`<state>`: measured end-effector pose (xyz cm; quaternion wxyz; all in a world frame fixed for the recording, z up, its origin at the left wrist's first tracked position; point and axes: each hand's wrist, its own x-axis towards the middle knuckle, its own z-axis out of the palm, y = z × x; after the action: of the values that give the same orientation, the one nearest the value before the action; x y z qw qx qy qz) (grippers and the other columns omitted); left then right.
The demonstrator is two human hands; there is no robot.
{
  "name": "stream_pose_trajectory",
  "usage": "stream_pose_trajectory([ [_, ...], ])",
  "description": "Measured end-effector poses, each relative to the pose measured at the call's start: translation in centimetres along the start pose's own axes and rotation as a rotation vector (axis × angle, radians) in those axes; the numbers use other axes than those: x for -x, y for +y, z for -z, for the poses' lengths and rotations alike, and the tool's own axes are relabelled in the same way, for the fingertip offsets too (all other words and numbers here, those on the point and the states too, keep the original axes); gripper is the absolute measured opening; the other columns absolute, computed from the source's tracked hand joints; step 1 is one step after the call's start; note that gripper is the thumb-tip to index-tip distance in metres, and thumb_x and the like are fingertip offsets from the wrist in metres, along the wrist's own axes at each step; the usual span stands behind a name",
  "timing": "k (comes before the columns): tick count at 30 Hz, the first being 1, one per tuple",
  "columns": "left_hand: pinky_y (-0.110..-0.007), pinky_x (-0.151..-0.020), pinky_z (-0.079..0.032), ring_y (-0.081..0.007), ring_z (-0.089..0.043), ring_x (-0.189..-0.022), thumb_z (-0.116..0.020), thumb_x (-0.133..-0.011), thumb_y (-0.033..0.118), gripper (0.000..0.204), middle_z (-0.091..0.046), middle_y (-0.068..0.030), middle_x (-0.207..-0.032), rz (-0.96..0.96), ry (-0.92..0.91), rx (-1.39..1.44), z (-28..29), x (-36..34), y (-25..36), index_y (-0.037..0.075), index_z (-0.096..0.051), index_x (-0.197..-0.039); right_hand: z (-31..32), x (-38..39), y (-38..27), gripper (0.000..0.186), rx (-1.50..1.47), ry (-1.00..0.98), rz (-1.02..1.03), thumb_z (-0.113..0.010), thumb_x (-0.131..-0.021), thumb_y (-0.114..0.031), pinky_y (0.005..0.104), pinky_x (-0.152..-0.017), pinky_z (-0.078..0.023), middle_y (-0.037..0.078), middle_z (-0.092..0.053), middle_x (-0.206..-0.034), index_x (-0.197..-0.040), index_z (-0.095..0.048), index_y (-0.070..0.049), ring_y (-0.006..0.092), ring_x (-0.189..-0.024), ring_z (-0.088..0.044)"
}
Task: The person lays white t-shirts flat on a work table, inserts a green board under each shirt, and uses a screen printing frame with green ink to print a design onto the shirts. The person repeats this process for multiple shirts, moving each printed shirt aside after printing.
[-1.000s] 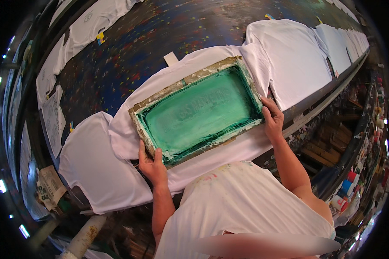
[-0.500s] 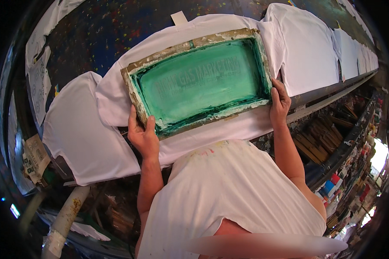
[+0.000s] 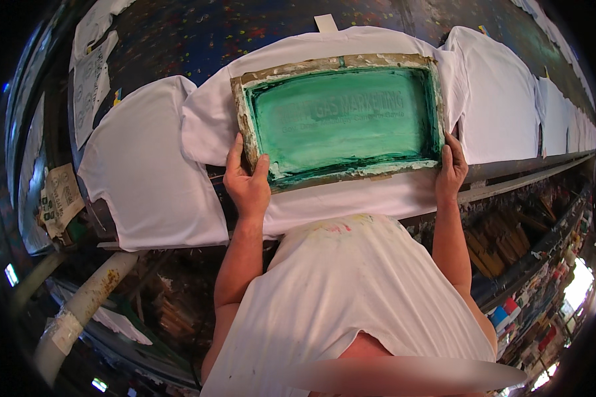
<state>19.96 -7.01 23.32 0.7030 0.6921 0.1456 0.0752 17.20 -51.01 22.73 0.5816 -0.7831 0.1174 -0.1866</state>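
A screen-printing frame (image 3: pixel 341 126) with green mesh and faint lettering lies over, or just above, a white T-shirt (image 3: pixel 351 202); I cannot tell if it touches the cloth. Its wooden rim is crusted with dried ink, and dark green ink lines the inner edges. My left hand (image 3: pixel 248 182) grips the frame's lower left corner, thumb on the near side and fingers along the left edge. At the lower right corner, my right hand (image 3: pixel 451 169) is closed on the rim. The shirt's middle is hidden under the frame.
More white T-shirts (image 3: pixel 149 159) are spread on the dark, paint-speckled table (image 3: pixel 212 33), with another shirt (image 3: pixel 496 99) to the right. Wooden pieces (image 3: pixel 500 248) sit on a shelf below the table edge. A rusty pipe (image 3: pixel 96 301) stands at lower left.
The frame, both hands and the surrounding shirts appear farther right in the view, and the frame looks more level. Both hands keep their hold on it.
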Motion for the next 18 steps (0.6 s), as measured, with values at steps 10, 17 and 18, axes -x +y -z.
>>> stream_pose_trajectory([
  [10, -0.035, -0.113, -0.047, -0.0232, -0.061, -0.129, -0.066, -0.094, -0.013, 0.065, -0.057, -0.0194, -0.150, 0.063, -0.007, -0.032, -0.4, 0.2, 1.2, -0.011, -0.045, -0.155, 0.0, 0.1, -0.3, 0.030, 0.021, 0.012, -0.024, -0.063, -0.105, -0.004, 0.0267, -0.102, -0.046, 0.006, -0.070, -0.128, -0.134, -0.072, 0.001, 0.0131, -0.115, -0.063],
  [17, -0.035, -0.113, -0.047, -0.0235, -0.061, -0.130, -0.063, -0.095, -0.013, 0.063, -0.057, -0.0202, -0.151, 0.028, -0.008, -0.076, -0.9, 0.2, 1.9, -0.011, -0.045, -0.155, -0.2, -0.1, -0.4, 0.030, 0.012, -0.016, 0.024, -0.063, -0.105, -0.004, 0.0287, -0.107, -0.044, 0.009, -0.069, -0.130, -0.134, -0.070, 0.002, 0.0158, -0.118, -0.062],
  [18, -0.035, -0.113, -0.047, -0.0237, -0.061, -0.130, -0.063, -0.095, -0.013, 0.063, -0.057, -0.0204, -0.151, 0.022, -0.004, -0.066, -0.9, 0.2, 1.9, -0.012, -0.044, -0.155, -0.1, -0.1, -0.3, 0.033, 0.013, -0.034, 0.026, -0.063, -0.107, -0.009, 0.0300, -0.109, -0.042, 0.010, -0.069, -0.133, -0.136, -0.069, 0.003, 0.0168, -0.122, -0.061],
])
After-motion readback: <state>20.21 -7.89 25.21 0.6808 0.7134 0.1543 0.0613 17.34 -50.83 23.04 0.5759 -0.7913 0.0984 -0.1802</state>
